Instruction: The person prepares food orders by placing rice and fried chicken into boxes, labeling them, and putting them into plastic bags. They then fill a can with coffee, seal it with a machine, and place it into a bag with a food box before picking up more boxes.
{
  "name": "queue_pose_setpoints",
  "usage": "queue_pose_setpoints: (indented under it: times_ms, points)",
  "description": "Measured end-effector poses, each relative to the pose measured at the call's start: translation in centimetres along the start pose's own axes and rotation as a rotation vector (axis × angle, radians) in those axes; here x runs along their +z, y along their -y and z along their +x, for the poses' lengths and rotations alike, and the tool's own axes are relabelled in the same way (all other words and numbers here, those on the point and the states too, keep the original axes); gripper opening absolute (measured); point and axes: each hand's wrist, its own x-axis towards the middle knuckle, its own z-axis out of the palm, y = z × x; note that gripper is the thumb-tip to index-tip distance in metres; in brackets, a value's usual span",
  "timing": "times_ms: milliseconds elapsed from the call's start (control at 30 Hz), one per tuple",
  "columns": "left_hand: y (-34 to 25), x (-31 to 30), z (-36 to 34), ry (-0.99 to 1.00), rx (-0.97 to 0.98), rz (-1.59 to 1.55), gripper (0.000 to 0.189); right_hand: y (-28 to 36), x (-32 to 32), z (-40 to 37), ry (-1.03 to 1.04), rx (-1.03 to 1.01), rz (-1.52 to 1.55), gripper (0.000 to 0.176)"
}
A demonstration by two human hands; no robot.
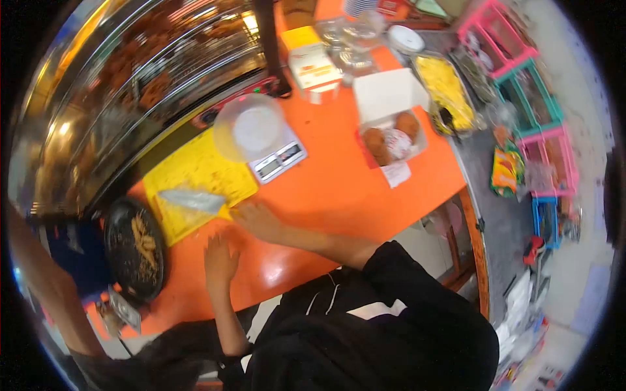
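On the yellow cutting board (195, 166) lies a wide knife (192, 200), its yellow handle toward the board's near right edge. My right hand (259, 221) is over the orange table beside that handle, fingers extended and fingertips close to it; blur hides whether they touch. To its left, my left hand (222, 259) rests near the table's front part, fingers stretched out and nothing held. A translucent round bowl (251, 127) stands on a white digital scale (280, 161) beyond my hands.
A black oval tray (134, 251) with food pieces sits at left, near another person's arm (55, 290). At right stand an open white box (391, 98) with fried items and a tray of yellow food (447, 94). A glass display case (147, 72) borders the far left.
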Motion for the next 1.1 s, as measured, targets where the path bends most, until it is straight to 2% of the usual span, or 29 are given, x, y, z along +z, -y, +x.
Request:
queue_pose_setpoints:
  times_ms: [33,67,100,133,167,200,233,267,300,333,367,400,433,467,500,533,600,667,700,733,767,800,833,867,900,967,1033,1067,1100]
  points:
    - [-1.9,-1.0,0.2,0.002,0.036,0.003,0.05,-0.1,-1.3,-0.2,-0.126,-0.025,0.0,0.035]
    - [-5.0,-2.4,-0.2,0.004,-0.043,-0.357,0.05,-0.8,-3.6,-0.7,-0.131,0.0,-0.018,0.035]
    - [-8.0,-3.1,-0.5,0.015,-0.13,-0.715,0.051,-1.8,-6.7,-1.7,-0.116,0.0,0.121,0.033]
    - [-10.8,-2.5,-0.1,0.093,-0.14,-0.922,0.049,-3.5,-9.5,-3.3,-0.104,-0.007,0.261,0.032]
    - [-13.7,-1.4,0.7,0.171,-0.153,-1.129,0.047,-6.2,-12.5,-6.1,-0.179,-0.013,0.046,0.029]
    - [-17.0,-0.4,1.4,0.161,-0.09,-1.258,0.047,-9.1,-15.7,-8.7,-0.246,0.166,-0.112,0.024]
    - [-20.4,0.9,2.2,0.149,-0.028,-1.389,0.047,-13.2,-17.6,-11.9,-0.165,0.391,-0.352,0.022]
    - [-23.9,2.8,3.4,0.129,0.03,-1.485,0.047,-15.3,-22.1,-13.0,-0.559,0.731,0.219,0.022]
    - [-27.0,4.4,4.7,0.105,0.089,-1.579,0.047,-18.7,-25.0,-15.2,-0.629,0.874,0.075,0.026]
    - [-29.7,5.2,6.0,0.1,0.1,-1.577,0.047,-22.1,-26.4,-17.1,-0.546,0.915,-0.06,0.025]
    - [-32.4,5.7,7.5,0.152,-0.006,-1.715,0.048,-25.3,-27.0,-18.7,-0.467,0.951,-0.193,0.026]
    - [-34.7,5.8,8.7,0.206,-0.116,-1.848,0.048,-27.6,-27.3,-19.5,-0.483,0.946,-0.195,0.026]
    - [-36.6,5.6,9.8,0.2,-0.101,-1.839,0.048,-29.6,-27.2,-19.9,-0.178,0.988,-0.029,0.029]
    - [-38.4,5.3,10.8,0.049,-0.149,-1.753,0.049,-31.5,-26.8,-20.3,0.126,1.01,0.137,0.034]
    - [-39.9,5.2,11.6,-0.095,-0.197,-1.662,0.049,-33.2,-25.5,-20.9,0.136,0.938,0.24,0.034]
    - [-40.9,5.2,12.6,-0.094,-0.178,-1.651,0.049,-34.6,-24.7,-20.8,0.143,0.864,0.341,0.034]
    - [-40.6,5.9,14.3,-0.056,-0.167,-1.358,0.04,-34.0,-24.6,-20.4,-0.083,0.748,0.439,0.029]
    - [-41.3,8.6,15.3,-0.377,-0.217,-1.365,0.027,-34.5,-24.0,-20.7,0.18,0.614,0.275,0.025]
    - [-40.1,8.8,15.4,-0.249,-0.195,-1.345,0.023,-34.0,-23.3,-21.4,0.108,0.566,0.237,0.022]
    - [-38.9,9.3,15.8,-0.113,-0.153,-1.323,0.019,-31.7,-24.8,-21.9,-0.037,0.731,0.466,0.02]
    - [-38.8,10.5,16.1,-0.148,-0.048,-1.503,0.022,-32.6,-21.0,-23.7,0.031,0.817,0.51,0.018]
    - [-39.4,8.5,14.3,-0.016,0.06,-1.739,0.028,-28.7,-27.0,-23.4,-0.051,0.859,0.522,0.018]
    - [-39.7,6.2,12.7,0.227,-0.163,-1.797,0.033,-27.6,-25.8,-24.7,-0.141,0.939,0.555,0.019]
    - [-41.4,3.2,11.0,0.367,-0.017,-1.781,0.036,-26.9,-24.8,-25.8,-0.084,0.973,0.525,0.019]
    - [-42.5,1.4,9.8,0.506,0.118,-1.757,0.038,-25.4,-23.6,-27.1,-0.17,1.007,0.577,0.019]
    - [-39.3,5.7,10.0,0.707,-0.017,-1.803,0.037,-22.6,-25.3,-30.5,-0.265,1.073,0.619,0.021]
    - [-44.2,0.5,6.5,0.9,0.057,-1.354,0.037,-18.7,-29.9,-34.0,-0.244,1.149,0.586,0.025]
    - [-45.7,0.4,5.2,0.931,0.083,-1.329,0.037,-17.1,-30.8,-36.1,-0.207,1.182,0.581,0.026]
    - [-46.8,0.6,3.9,0.907,-0.049,-1.471,0.037,-15.7,-30.8,-38.5,-0.262,1.256,0.527,0.026]
